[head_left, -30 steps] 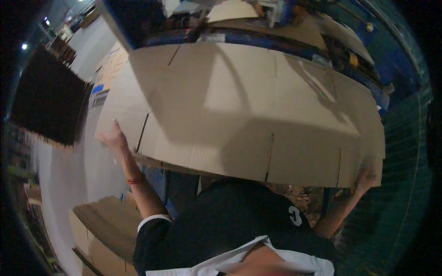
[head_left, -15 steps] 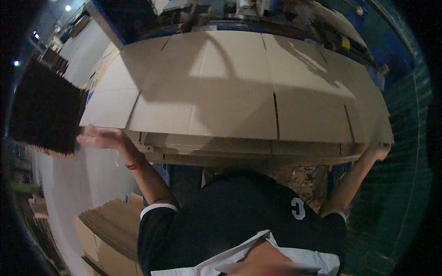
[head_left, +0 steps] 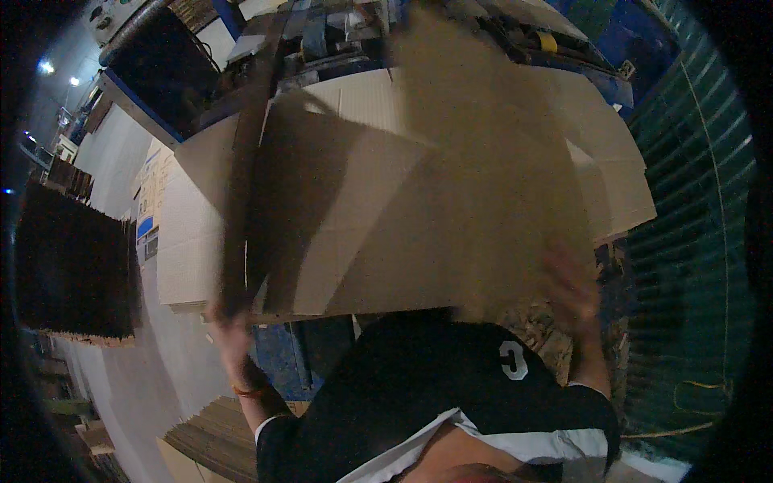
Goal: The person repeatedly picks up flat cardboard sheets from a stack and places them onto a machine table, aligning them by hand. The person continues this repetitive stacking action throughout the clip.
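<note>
A blurred panel of cardboard sheet (head_left: 499, 169) rises at centre right, above a stack of flat cardboard (head_left: 181, 266) in front of me. On the left, a dark narrow upright strip of cardboard (head_left: 241, 185) shows nearly edge-on; whether it belongs to the same sheet I cannot tell. My left hand (head_left: 231, 334) is closed at the lower end of this strip, by the stack's near edge. Against the right side of the raised panel is my right hand (head_left: 573, 286), its fingers smeared by motion. Shadows fall across the cardboard between my hands.
Beyond the stack stands a blue-framed machine (head_left: 596, 56). A dark stack of sheets (head_left: 76, 258) is at far left, and another cardboard pile (head_left: 221, 439) stands low by my left elbow. A green corrugated wall (head_left: 692, 266) runs along the right.
Both hands have moved inward and nearer to me from the sheet's two ends. Cardboard that lay flat now stands raised and blurred. The view has shifted too.
</note>
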`<state>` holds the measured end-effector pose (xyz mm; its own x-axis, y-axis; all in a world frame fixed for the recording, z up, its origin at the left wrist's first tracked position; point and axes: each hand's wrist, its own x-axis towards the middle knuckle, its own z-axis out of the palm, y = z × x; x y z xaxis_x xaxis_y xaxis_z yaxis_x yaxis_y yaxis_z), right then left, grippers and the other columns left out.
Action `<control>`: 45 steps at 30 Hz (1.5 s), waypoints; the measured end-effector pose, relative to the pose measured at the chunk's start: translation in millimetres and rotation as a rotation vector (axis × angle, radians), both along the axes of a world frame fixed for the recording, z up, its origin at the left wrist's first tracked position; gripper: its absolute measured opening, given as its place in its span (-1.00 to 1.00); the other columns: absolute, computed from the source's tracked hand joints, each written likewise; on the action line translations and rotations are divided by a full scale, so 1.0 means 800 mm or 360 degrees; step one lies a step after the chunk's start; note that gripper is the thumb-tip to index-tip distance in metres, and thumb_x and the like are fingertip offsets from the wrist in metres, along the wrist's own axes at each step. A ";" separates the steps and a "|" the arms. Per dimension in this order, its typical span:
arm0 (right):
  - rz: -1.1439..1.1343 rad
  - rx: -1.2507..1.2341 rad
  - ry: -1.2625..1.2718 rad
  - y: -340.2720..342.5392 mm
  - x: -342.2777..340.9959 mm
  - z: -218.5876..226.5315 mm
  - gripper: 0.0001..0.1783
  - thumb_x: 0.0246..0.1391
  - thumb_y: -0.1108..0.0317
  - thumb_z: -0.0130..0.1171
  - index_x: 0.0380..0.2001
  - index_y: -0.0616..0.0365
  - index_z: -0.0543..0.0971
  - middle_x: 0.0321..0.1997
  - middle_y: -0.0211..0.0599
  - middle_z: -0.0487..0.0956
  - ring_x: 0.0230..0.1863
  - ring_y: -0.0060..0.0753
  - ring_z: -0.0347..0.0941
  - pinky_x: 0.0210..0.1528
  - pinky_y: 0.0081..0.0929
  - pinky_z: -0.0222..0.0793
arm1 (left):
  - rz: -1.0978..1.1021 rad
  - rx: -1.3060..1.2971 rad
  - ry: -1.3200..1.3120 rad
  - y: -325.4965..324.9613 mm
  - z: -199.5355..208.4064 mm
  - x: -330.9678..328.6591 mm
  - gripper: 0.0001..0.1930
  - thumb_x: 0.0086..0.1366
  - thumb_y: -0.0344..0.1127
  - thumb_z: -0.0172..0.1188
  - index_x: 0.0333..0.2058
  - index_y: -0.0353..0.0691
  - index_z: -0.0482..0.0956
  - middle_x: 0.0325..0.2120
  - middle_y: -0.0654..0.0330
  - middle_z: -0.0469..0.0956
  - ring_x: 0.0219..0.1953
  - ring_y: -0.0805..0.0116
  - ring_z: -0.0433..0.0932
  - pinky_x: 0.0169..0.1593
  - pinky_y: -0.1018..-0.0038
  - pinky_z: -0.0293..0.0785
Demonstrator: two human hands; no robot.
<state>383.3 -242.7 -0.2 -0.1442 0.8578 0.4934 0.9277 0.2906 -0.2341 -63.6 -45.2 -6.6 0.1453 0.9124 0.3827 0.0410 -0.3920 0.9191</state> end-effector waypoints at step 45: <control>-0.2409 0.0059 0.0464 0.070 0.228 -0.101 -0.12 0.00 0.04 0.13 0.21 0.40 0.03 0.21 0.18 0.20 0.26 0.05 0.06 0.26 -0.16 -0.05 | 0.2383 -0.0245 0.1322 0.155 -0.150 -0.199 -0.45 0.06 -0.08 0.28 -0.15 -0.47 0.45 -0.25 -0.10 0.50 -0.27 0.09 0.49 -0.21 0.29 0.42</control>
